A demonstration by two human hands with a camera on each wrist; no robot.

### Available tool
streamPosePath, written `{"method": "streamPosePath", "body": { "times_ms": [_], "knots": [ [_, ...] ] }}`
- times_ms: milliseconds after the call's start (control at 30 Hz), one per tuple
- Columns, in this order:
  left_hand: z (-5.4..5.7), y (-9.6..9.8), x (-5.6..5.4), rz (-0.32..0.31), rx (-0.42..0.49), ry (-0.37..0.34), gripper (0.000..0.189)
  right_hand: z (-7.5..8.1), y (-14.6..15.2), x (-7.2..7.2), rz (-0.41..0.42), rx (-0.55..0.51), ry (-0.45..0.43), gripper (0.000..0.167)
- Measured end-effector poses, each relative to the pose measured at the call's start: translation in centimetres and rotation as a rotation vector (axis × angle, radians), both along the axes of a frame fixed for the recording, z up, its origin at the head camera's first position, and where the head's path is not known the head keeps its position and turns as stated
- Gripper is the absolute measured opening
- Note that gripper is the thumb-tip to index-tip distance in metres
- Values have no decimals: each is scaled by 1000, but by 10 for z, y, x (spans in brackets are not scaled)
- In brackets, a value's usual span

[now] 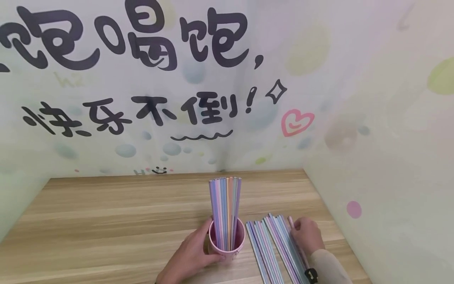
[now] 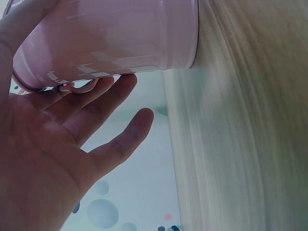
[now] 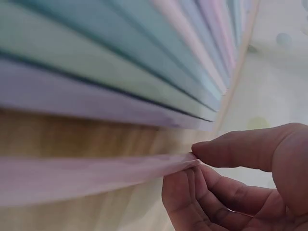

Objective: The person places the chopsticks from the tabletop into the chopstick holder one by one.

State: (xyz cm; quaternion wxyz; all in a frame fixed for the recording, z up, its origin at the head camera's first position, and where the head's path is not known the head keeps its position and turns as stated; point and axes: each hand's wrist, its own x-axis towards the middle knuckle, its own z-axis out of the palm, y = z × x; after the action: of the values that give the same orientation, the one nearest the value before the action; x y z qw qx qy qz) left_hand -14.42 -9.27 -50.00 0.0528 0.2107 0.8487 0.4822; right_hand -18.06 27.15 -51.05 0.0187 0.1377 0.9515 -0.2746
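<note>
A pink cup (image 1: 227,255) stands on the table with a bundle of long pastel sticks (image 1: 224,213) upright in it. My left hand (image 1: 191,252) grips the cup from the left, thumb at the near side. In the left wrist view, fingertips touch the cup wall beside a small pink loop, and the little finger (image 2: 127,139) stands away from it. At the right, my right hand (image 1: 308,234) pinches the far end of a thin pink stick (image 3: 96,175) between thumb and fingers. It lies beside a row of pastel sticks (image 1: 280,240).
More pastel sticks (image 1: 260,248) lie side by side just right of the cup. Behind the wooden table (image 1: 124,213) rises a wall (image 1: 213,154) with black lettering, and another wall (image 1: 390,157) borders the right edge. A black tag (image 1: 311,275) marked 1 is near the right sleeve.
</note>
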Motion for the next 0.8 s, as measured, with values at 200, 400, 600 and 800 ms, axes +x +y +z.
{"method": "streamPosePath", "body": {
  "times_ms": [200, 400, 600, 800],
  "knots": [
    [1, 0, 0, 1, -1, -3, 106, 22, -8, -1, 53, -5, 86, 16],
    [1, -1, 1, 1, -2, 15, 106, 53, -28, -5, 116, -22, 206, 17],
    [1, -1, 1, 1, 1, 25, 106, 82, -57, -11, 145, -115, 333, 13],
    [2, -1, 1, -4, -1, 39, 105, 105, -77, -14, 139, -285, 412, 14]
  ]
}}
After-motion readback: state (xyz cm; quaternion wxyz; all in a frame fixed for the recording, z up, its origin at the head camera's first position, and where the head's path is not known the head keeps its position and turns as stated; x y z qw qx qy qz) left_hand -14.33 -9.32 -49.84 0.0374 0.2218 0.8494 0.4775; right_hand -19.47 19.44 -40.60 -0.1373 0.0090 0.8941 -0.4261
